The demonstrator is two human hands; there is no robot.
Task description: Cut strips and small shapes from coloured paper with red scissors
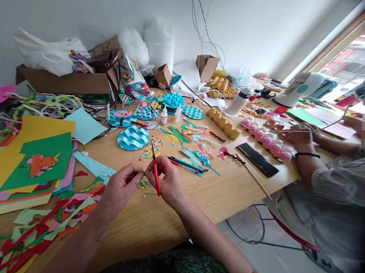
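Observation:
Over the near part of the table, my left hand (121, 186) pinches with thumb and fingertips at a tiny dark-green bit too small to name. My right hand (169, 182) is closed around red-handled scissors (156, 179), their blades pointing up and away from me. Its fingertips almost meet those of the left hand. Small green and yellow paper scraps (145, 184) lie beneath the hands. Just beyond are colourful confetti dots (154, 148) and a blue disc with wavy paper strips (133, 138). Pens (188, 164) rest to the right of my right hand.
Paper offcuts (65, 216) and stacked coloured sheets (44, 145) cover the left side. Glue bottles (164, 116), egg-carton strips (222, 123), a phone (257, 159) and a wooden stick (258, 181) lie farther right. Another person's hand (301, 136) is at the right edge.

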